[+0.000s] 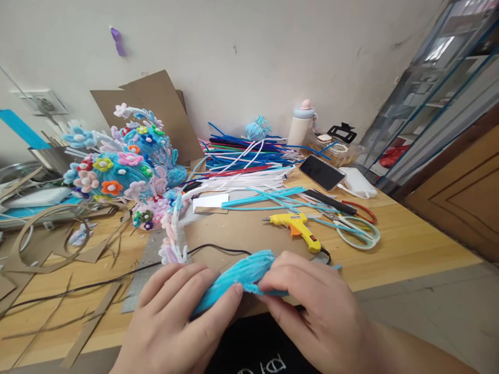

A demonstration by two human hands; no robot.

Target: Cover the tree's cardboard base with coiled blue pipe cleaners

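I judge from afar that the fuzzy blue bundle (238, 274), held at the near edge of the table (413, 234) with the left hand (175, 317) wrapped round it and the right hand (315, 306) pinching its other end, is light, soft, pliant, best gripped mid-length.

Your wooden table (413, 236) runs across the frame, its right edge slanting down toward the right side. On it you have a cardboard sheet (230, 236) at centre and cardboard strips (91, 326) scattered lower left, with a black cord (89, 280) across them. Toward the upper middle lies your pile of fuzzy sticks (241, 158); right of it stand or lie a bottle (298, 130), a phone (323, 173), a white box (356, 183) and scissors (376, 240).
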